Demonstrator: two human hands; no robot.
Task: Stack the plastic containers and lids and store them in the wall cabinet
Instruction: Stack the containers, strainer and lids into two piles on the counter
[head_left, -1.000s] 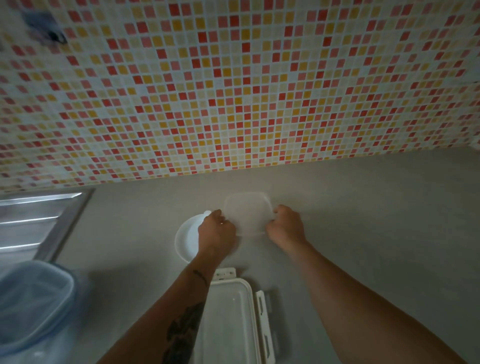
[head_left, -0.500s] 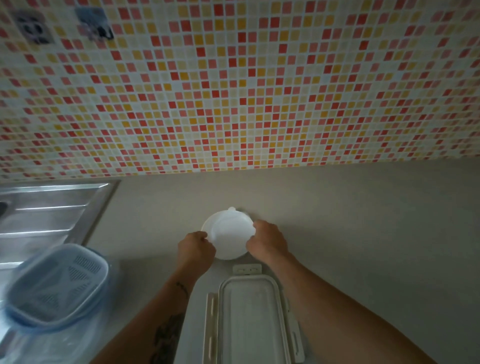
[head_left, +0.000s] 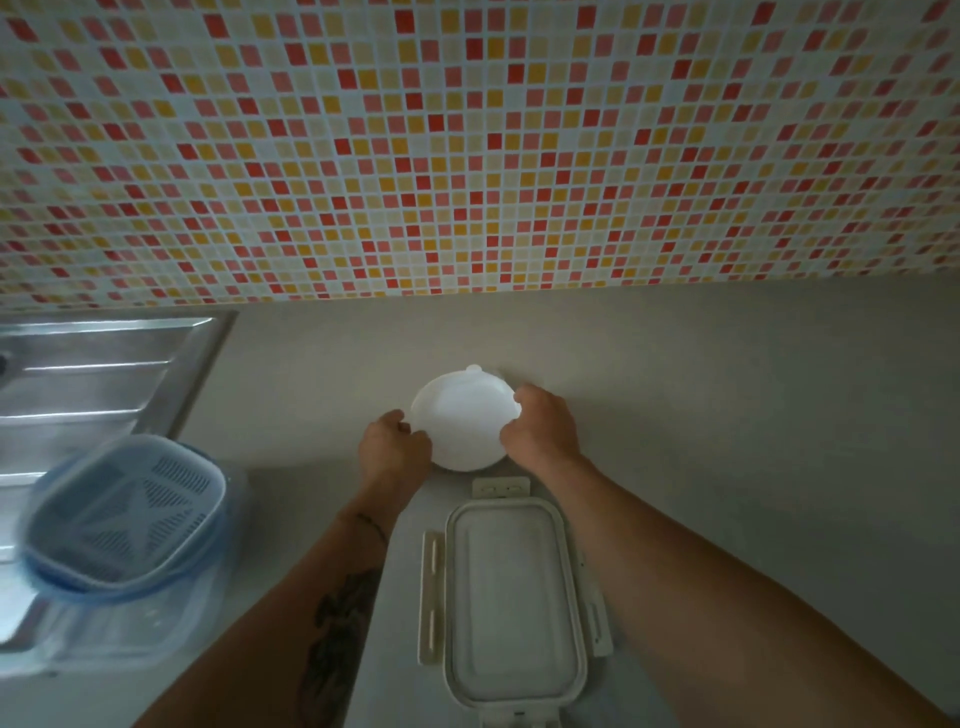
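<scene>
Open grey countertop (head_left: 753, 415) right of round white plastic lid (head_left: 460, 421); rectangular cream clip-lock lid (head_left: 511, 603) blocks near side, blue slotted plastic basket (head_left: 124, 512) left, mosaic tiled wall (head_left: 467, 156) behind.

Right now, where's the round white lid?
In the head view, the round white lid sits mid-counter near the tiled wall, between the left hand and right hand, just beyond the rectangular clip lid.

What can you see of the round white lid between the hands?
The round white plastic lid looks smooth and translucent, with a raised rim and a small tab at its far edge. It lies flat on the grey countertop, beyond the rectangular clip-lock lid. The left hand and right hand touch its opposite edges.
</scene>
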